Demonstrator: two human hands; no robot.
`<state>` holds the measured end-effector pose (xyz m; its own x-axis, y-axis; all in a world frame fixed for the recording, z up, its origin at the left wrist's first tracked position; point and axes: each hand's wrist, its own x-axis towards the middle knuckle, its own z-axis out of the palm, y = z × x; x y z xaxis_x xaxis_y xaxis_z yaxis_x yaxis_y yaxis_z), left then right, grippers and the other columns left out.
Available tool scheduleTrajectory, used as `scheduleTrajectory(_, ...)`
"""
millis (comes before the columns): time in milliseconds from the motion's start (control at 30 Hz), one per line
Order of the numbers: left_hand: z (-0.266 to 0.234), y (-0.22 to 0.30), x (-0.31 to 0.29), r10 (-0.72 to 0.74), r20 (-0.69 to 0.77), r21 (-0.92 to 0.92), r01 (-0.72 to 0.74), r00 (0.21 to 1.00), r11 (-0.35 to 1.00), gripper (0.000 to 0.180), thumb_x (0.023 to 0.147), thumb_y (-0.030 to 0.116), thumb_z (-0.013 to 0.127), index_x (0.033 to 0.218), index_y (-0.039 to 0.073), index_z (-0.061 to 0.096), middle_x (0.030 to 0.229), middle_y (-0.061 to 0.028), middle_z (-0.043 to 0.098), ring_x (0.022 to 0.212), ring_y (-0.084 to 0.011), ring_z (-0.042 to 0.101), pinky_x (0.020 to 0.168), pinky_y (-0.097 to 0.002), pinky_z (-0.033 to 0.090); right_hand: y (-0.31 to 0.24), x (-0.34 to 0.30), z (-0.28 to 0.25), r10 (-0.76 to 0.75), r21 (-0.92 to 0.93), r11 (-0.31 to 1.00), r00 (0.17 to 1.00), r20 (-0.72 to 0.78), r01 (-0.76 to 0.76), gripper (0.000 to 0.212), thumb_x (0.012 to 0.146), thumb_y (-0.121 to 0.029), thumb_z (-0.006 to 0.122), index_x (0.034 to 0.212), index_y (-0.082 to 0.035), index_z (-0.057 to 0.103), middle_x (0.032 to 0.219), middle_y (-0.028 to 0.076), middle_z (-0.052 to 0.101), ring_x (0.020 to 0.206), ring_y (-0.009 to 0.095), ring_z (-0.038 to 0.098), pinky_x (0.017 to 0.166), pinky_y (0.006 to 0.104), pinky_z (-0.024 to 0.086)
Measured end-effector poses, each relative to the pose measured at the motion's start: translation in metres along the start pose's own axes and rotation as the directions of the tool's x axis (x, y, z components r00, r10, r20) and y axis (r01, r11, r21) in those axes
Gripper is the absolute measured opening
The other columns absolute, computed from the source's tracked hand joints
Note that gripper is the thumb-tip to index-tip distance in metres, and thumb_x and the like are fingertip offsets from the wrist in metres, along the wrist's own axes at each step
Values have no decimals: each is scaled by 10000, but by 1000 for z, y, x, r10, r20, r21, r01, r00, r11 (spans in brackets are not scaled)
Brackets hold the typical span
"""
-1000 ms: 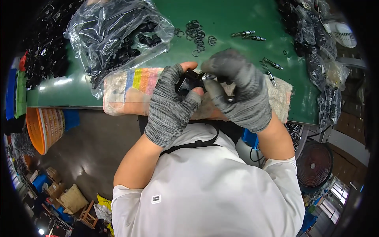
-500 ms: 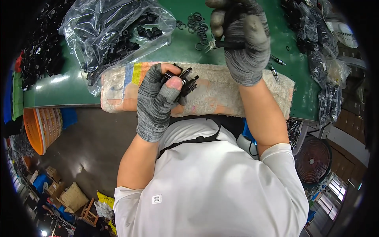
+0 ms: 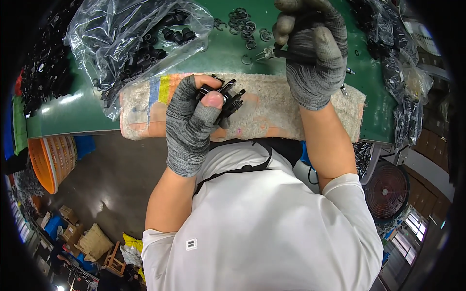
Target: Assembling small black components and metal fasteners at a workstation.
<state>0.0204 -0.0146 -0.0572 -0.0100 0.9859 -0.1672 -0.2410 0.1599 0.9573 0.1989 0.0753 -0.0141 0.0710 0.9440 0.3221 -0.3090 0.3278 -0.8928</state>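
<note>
My left hand (image 3: pixel 189 123), in a grey glove with bare thumb and fingertip, is closed around several black plastic parts (image 3: pixel 224 99) above the towel. My right hand (image 3: pixel 315 56), in a grey glove, grips a black-handled tool (image 3: pixel 284 53) whose thin metal prongs (image 3: pixel 264 54) point left. Just left of the prongs lies a dark open ring (image 3: pixel 246 59) on the green table. More dark open rings (image 3: pixel 240 24) lie in a loose pile beyond it. The right fingers hide part of the tool's handle.
A clear plastic bag (image 3: pixel 104 53) of black fittings lies at the left on the green table (image 3: pixel 73 114). A folded towel (image 3: pixel 272 111) covers the front edge. Black parts crowd the far left, bags the right. An orange basket (image 3: pixel 41 165) and a fan (image 3: pixel 386 191) stand below.
My right hand and the tool have shifted right and slightly nearer, now covering more of the metal-tipped items beside it. My left hand keeps its hold almost unmoved.
</note>
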Motion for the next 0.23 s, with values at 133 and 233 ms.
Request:
scheduleTrajectory(133, -1, -2, 1, 29, -4, 2, -29, 1000, 1000, 378, 903, 366, 674, 1047, 24, 601, 938, -31, 602, 800, -93, 538, 706, -237, 469, 0, -1, 6, -3, 162, 987, 998, 58, -6, 484, 906, -285, 672, 1318, -73, 533, 1131, 147, 635, 798, 127, 589, 684, 236, 517)
scheduleTrajectory(233, -3, -1, 0, -10, 7, -32, 10, 1000, 999, 395, 891, 376, 685, 1054, 24, 609, 971, -40, 609, 854, -120, 549, 788, -255, 473, 0, 1, 4, 17, 88, 996, 993, 120, -27, 505, 899, -298, 685, 1333, -97, 523, 1136, 140, 635, 792, 142, 592, 705, 266, 542)
